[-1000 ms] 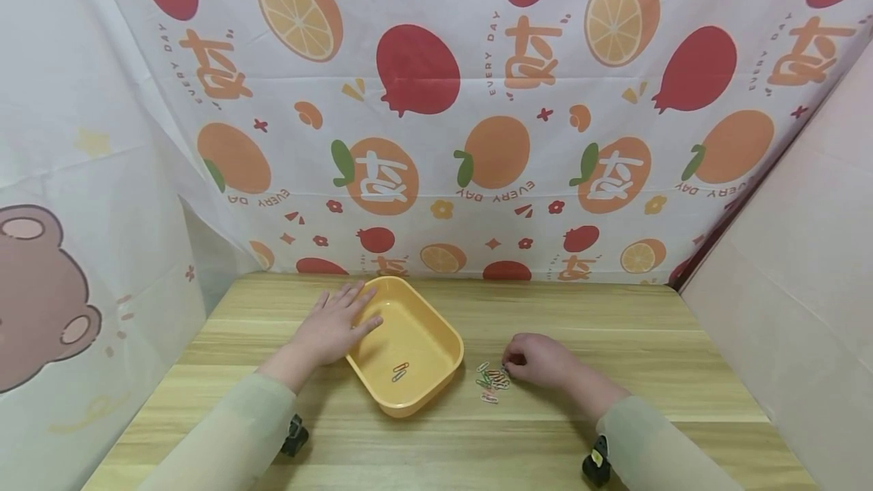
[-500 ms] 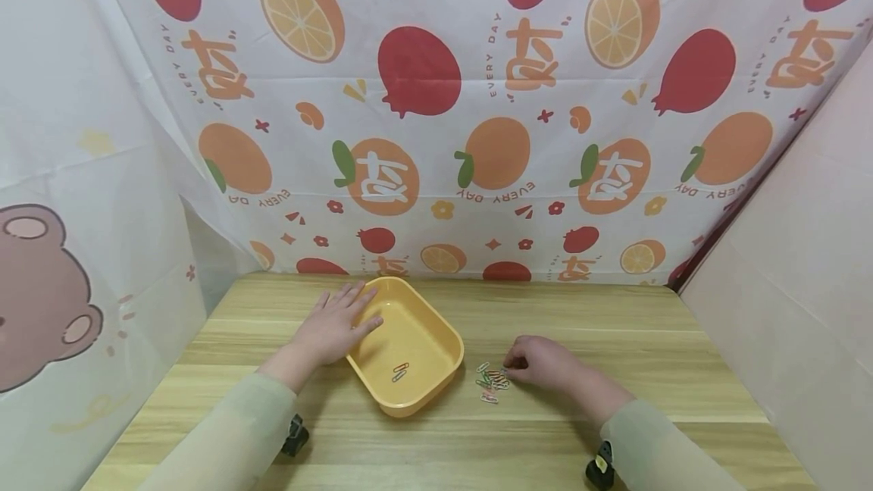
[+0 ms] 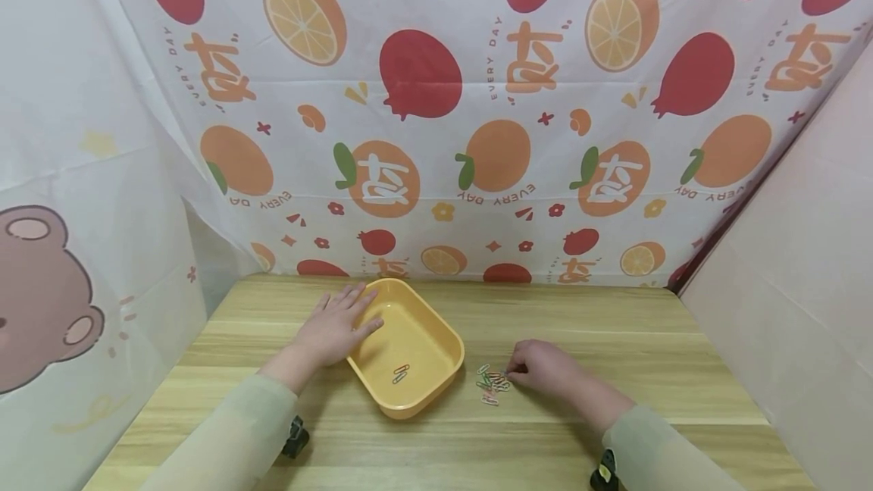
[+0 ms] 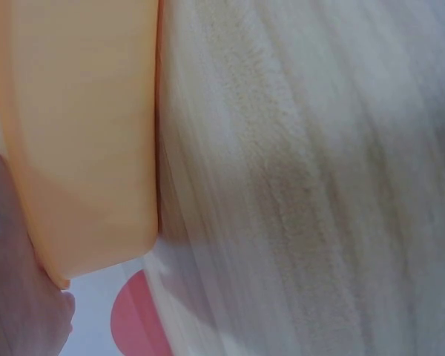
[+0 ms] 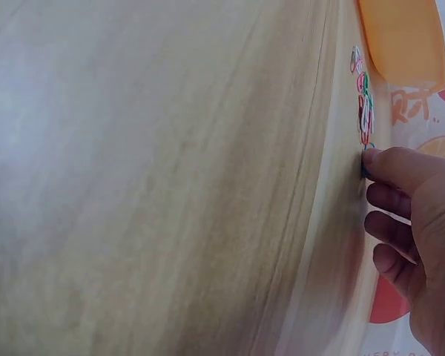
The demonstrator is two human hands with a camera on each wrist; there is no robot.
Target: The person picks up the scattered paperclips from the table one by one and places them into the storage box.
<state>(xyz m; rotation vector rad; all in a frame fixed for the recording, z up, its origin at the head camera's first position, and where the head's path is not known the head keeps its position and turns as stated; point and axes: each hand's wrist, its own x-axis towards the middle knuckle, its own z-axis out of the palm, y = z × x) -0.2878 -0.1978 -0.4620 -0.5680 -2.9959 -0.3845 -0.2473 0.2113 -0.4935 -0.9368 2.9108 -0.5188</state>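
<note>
My left hand (image 3: 330,330) rests on the left rim of a yellow plastic tray (image 3: 436,324), fingers straight and spread, thumb reaching over the inside. Two paper clips (image 3: 401,374), one reddish and one pale, lie on the tray's floor. To the right of the tray, a small pile of coloured paper clips (image 3: 491,381) lies on the table. At the pile's right edge my right hand (image 3: 542,368) pinches a blue paper clip (image 5: 366,165) between thumb and forefinger, close to the tabletop. Most of that clip is hidden by the fingertips.
The wooden table (image 3: 614,445) ends at the back against a fruit-patterned cloth (image 3: 436,142). Pale cloth walls (image 3: 798,271) stand along the left and right sides. Each wrist carries a small black camera (image 3: 296,436).
My right hand has shifted slightly right and toward me, staying by the pile of paper clips. The left hand and the tray hold their places.
</note>
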